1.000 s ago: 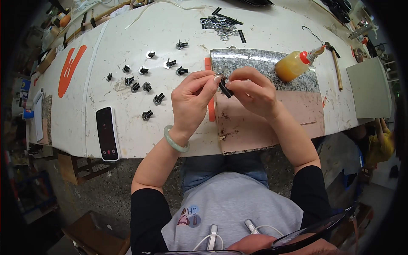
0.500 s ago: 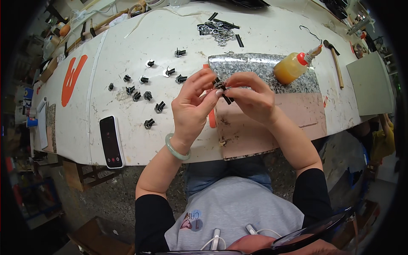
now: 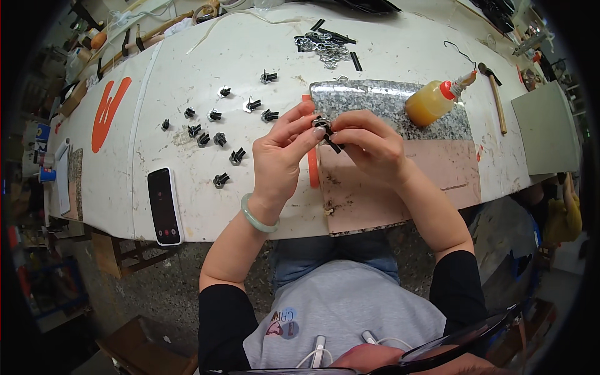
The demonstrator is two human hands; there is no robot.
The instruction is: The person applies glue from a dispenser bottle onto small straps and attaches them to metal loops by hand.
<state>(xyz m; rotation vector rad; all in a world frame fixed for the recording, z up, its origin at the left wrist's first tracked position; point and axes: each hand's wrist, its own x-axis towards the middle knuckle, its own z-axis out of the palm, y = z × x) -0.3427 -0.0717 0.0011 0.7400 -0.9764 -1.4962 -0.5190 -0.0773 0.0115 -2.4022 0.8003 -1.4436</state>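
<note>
Above the near left corner of the board, my left hand [image 3: 279,149] pinches a small silver metal ring [image 3: 320,121] between thumb and fingers. A short black strip [image 3: 333,145] runs through the ring, and its end points down to the right. My right hand [image 3: 374,142] is closed at the same piece, thumb and forefinger pressed on the strip beside the ring. Fingertips hide part of it. To the left lie several finished-looking pieces, such as a metal ring with a folded black strip [image 3: 237,156]. A heap of silver metal rings [image 3: 326,47] lies farther back among loose black strips [image 3: 355,60].
A speckled stone slab [image 3: 369,94] adjoins the pinkish board [image 3: 400,181]. On the slab leans a bottle of yellow liquid [image 3: 427,105] with a red collar. A hammer [image 3: 497,100] lies at right, near a grey-green box [image 3: 545,128]. A phone [image 3: 165,206] rests at left.
The strip's upper end, which stuck up above the ring, no longer shows there; the lower end still points down right. My left fingers have closed in slightly. The view has shifted a little.
</note>
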